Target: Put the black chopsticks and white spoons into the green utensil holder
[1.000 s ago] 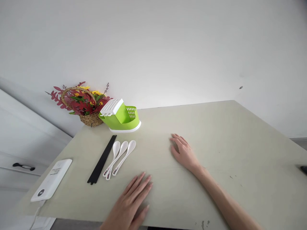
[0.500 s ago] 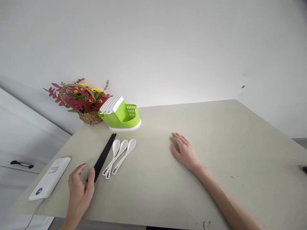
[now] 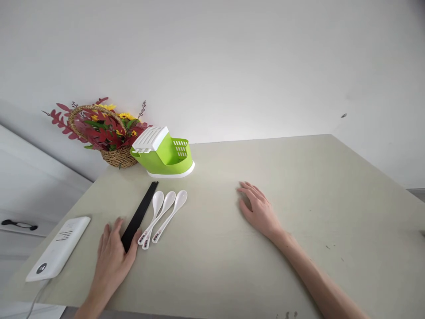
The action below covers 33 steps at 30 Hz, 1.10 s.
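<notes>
My left hand (image 3: 113,254) lies low over the near end of a bundle of black chopsticks (image 3: 141,215). Its thumb is on the right side of them and its stretched fingers on the left; the chopsticks' near tips are hidden under the hand. Whether the hand touches them is unclear. Right beside the thumb are three white spoons (image 3: 168,204) with printed handle ends, two of them crossing. My right hand (image 3: 260,210) rests palm down on the table (image 3: 215,266), fingers spread and holding nothing.
Behind the chopsticks stands a green and white utensil holder (image 3: 169,164), with a wicker basket of artificial flowers (image 3: 119,157) at its left. A white rectangular device (image 3: 59,248) with a cable lies at the table's left edge. A white cabinet (image 3: 40,186) stands beyond it.
My left hand has lowered and spread around the near end of the chopsticks. My right hand stays flat on the table. The camera view has shifted slightly.
</notes>
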{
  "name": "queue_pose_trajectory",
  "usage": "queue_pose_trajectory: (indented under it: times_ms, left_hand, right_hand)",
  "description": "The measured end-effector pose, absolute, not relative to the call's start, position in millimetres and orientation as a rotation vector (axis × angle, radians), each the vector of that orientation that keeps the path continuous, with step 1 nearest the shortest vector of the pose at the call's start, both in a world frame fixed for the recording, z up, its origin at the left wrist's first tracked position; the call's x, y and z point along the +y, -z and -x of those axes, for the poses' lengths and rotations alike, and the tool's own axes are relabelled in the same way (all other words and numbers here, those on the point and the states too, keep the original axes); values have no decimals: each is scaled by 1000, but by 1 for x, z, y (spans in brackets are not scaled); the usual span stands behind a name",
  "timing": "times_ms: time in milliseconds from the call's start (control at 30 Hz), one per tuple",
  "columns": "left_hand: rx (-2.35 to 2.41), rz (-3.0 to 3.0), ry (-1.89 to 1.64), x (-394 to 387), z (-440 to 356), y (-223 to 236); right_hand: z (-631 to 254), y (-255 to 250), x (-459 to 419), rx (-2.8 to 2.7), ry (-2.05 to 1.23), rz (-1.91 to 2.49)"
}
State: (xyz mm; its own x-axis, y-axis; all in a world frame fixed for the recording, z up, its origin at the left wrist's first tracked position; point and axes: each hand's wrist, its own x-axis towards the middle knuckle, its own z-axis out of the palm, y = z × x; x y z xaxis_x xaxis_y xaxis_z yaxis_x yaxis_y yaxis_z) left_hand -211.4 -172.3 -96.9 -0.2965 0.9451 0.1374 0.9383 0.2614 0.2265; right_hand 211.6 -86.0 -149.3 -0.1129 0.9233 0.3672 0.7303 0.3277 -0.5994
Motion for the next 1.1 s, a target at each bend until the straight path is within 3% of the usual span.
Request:
queue_pose_trajectory:
  times_ms: [200, 733, 1100]
  left_hand:
    - [2558, -1975, -394, -165, 213, 84]
    - [2486, -1882, 526, -118, 197, 26]
    - [2460, -1855, 684, -104, 199, 21]
  right_hand:
    - [-211, 148, -87, -1908, -328, 1464]
    - [-212, 149, -87, -1902, -324, 1444]
    - [-212, 148, -87, -1900, -342, 1437]
